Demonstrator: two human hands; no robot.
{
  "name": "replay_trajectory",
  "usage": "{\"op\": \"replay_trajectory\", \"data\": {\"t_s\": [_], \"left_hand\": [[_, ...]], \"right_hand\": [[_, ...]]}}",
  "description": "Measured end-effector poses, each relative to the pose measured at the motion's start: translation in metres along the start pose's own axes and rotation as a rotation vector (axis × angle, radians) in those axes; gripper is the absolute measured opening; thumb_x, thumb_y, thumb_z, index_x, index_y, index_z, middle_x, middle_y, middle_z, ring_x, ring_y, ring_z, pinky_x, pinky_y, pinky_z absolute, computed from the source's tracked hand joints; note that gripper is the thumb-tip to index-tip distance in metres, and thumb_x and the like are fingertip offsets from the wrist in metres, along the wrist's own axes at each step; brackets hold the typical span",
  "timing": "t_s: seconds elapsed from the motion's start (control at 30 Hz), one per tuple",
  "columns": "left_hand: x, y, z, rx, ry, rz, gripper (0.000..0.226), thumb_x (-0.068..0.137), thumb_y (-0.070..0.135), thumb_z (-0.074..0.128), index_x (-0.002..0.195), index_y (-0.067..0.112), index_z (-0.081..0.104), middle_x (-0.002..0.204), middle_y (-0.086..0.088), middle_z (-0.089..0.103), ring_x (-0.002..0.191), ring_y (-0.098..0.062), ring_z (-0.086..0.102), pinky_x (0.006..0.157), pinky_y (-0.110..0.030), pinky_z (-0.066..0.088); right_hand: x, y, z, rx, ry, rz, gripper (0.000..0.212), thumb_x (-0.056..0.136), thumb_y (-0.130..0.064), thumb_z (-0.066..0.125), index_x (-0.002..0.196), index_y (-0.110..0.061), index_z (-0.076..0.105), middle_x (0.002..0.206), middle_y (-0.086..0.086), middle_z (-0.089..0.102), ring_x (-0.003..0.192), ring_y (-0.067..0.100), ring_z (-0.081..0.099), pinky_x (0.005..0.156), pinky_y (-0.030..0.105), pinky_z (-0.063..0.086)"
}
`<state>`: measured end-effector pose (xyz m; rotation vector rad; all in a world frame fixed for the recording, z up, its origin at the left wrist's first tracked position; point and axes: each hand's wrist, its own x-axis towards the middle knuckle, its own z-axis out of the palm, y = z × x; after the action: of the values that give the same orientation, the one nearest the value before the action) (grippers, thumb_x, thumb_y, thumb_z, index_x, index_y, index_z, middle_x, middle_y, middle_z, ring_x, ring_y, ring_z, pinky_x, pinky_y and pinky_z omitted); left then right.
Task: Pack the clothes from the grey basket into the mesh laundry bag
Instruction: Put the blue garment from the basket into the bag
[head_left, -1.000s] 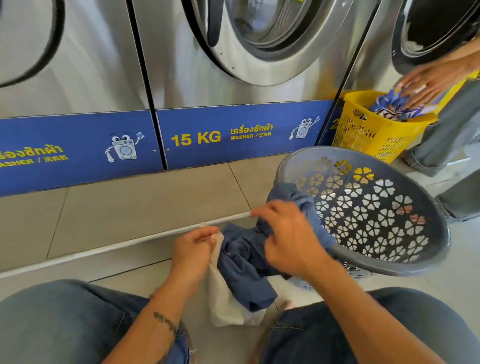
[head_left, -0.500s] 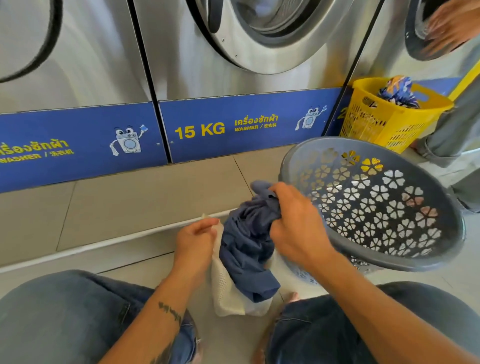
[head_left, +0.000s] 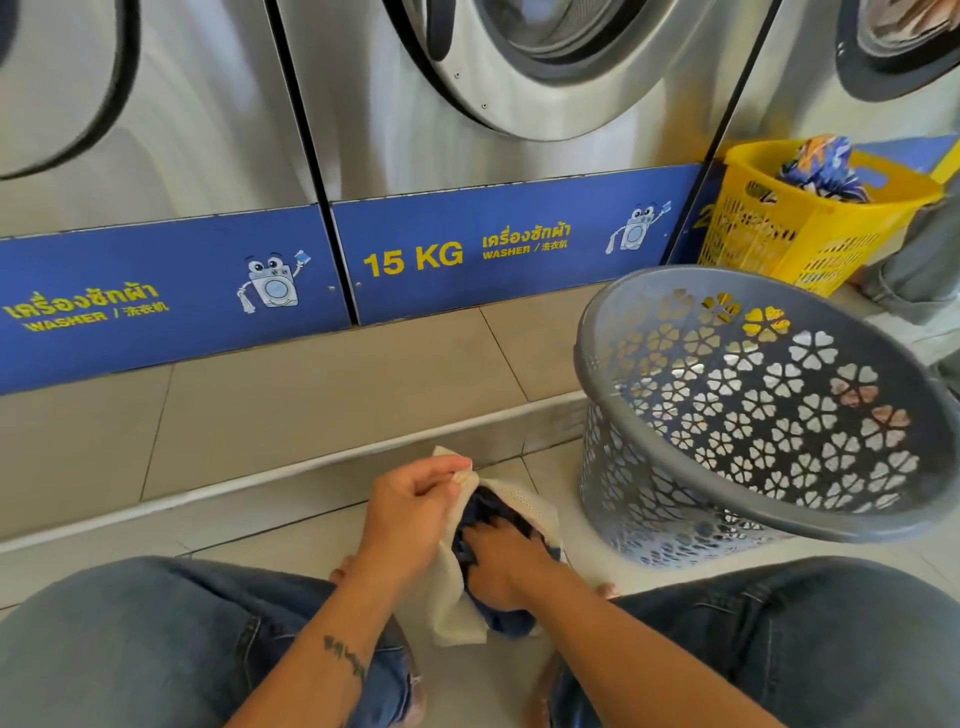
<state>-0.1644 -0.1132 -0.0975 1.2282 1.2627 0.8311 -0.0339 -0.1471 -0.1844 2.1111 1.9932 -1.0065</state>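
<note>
Laundromat floor, in front of the 15 KG washer: left hand (head_left: 410, 512), fingers pinched on the rim of the white mesh laundry bag (head_left: 452, 597), holds its mouth open. A sec ago the blue garment (head_left: 488, 514) hung over the bag's edge; now it's mostly inside, w/ the right hand (head_left: 506, 558) sunk into the opening, pushing it down, fingers hidden in the cloth so grip can't be told. To the right, the tilted grey basket (head_left: 675, 530) shows no clothes; packing looks nearly done.

Blue garment (head_left: 493, 514) and right hand (head_left: 506, 564) now down inside mesh bag (head_left: 452, 603).
</note>
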Motion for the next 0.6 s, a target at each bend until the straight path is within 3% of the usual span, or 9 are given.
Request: {"op": "replay_trajectory", "data": {"t_s": [0.07, 0.1, 0.2, 0.27, 0.33, 0.43, 0.53, 0.6], "left_hand": [[0.001, -0.002, 0.000, -0.001, -0.017, -0.008, 0.042, 0.087, 0.000, 0.064, 0.076, 0.038, 0.079, 0.087, 0.017, 0.077, 0.089, -0.003, 0.070, 0.081, -0.027, 0.055], [0.003, -0.003, -0.002, 0.001, -0.015, -0.010, 0.040, 0.087, 0.001, 0.064, 0.078, 0.036, 0.079, 0.088, 0.015, 0.077, 0.090, -0.006, 0.070, 0.083, -0.030, 0.055], [0.008, -0.008, -0.005, 0.017, 0.011, -0.015, 0.035, 0.088, 0.002, 0.064, 0.083, 0.034, 0.078, 0.088, 0.015, 0.077, 0.091, -0.006, 0.070, 0.083, -0.029, 0.055], [0.013, -0.011, -0.006, 0.019, 0.028, -0.019, 0.034, 0.089, 0.007, 0.063, 0.084, 0.038, 0.077, 0.088, 0.020, 0.075, 0.089, -0.001, 0.069, 0.076, -0.022, 0.053], [0.020, -0.014, -0.007, -0.015, 0.027, -0.025, 0.032, 0.089, 0.010, 0.065, 0.085, 0.040, 0.075, 0.090, 0.020, 0.074, 0.087, 0.003, 0.068, 0.069, -0.014, 0.050], [0.028, -0.014, -0.002, 0.084, 0.009, 0.001, 0.034, 0.089, 0.011, 0.063, 0.095, 0.044, 0.069, 0.101, 0.012, 0.071, 0.087, -0.003, 0.066, 0.066, -0.015, 0.050], [0.026, -0.014, 0.006, 0.266, -0.034, 0.068, 0.039, 0.089, 0.013, 0.055, 0.112, 0.043, 0.065, 0.113, 0.010, 0.065, 0.095, -0.007, 0.063, 0.071, -0.019, 0.051], [0.022, -0.015, 0.010, 0.390, -0.075, 0.133, 0.052, 0.088, 0.009, 0.053, 0.130, 0.040, 0.053, 0.125, 0.009, 0.059, 0.108, -0.014, 0.059, 0.080, -0.025, 0.049]], "right_hand": [[0.012, 0.002, -0.004, 0.054, -0.068, 0.101, 0.064, 0.094, -0.042, 0.042, 0.152, -0.020, 0.026, 0.160, 0.006, 0.028, 0.146, 0.033, 0.023, 0.118, 0.055, 0.022], [0.018, 0.003, -0.007, 0.104, -0.050, 0.129, 0.064, 0.094, -0.039, 0.043, 0.153, -0.018, 0.026, 0.160, 0.007, 0.029, 0.145, 0.034, 0.025, 0.118, 0.053, 0.024], [0.026, 0.005, -0.027, 0.332, 0.046, 0.115, 0.045, 0.094, -0.028, 0.048, 0.138, -0.017, 0.048, 0.140, 0.012, 0.053, 0.126, 0.032, 0.050, 0.108, 0.048, 0.041], [0.018, 0.007, -0.040, 0.482, 0.081, 0.047, 0.035, 0.087, -0.031, 0.056, 0.121, -0.022, 0.055, 0.121, 0.007, 0.063, 0.110, 0.028, 0.058, 0.099, 0.047, 0.047], [0.006, 0.017, -0.052, 0.541, 0.107, -0.020, 0.045, 0.074, -0.037, 0.067, 0.116, -0.029, 0.053, 0.113, -0.004, 0.064, 0.103, 0.019, 0.061, 0.090, 0.039, 0.051], [-0.015, 0.038, -0.053, 0.498, 0.089, -0.113, 0.075, 0.063, -0.032, 0.075, 0.131, -0.037, 0.042, 0.120, -0.015, 0.057, 0.105, 0.007, 0.060, 0.083, 0.028, 0.055], [-0.023, 0.046, -0.039, 0.285, 0.146, -0.064, 0.096, 0.070, -0.029, 0.069, 0.151, -0.037, 0.019, 0.139, 0.000, 0.051, 0.116, 0.025, 0.057, 0.090, 0.037, 0.053], [-0.020, 0.045, -0.031, 0.219, 0.174, 0.029, 0.093, 0.078, -0.021, 0.061, 0.155, -0.033, 0.011, 0.134, 0.009, 0.056, 0.106, 0.032, 0.059, 0.080, 0.035, 0.049]]}}
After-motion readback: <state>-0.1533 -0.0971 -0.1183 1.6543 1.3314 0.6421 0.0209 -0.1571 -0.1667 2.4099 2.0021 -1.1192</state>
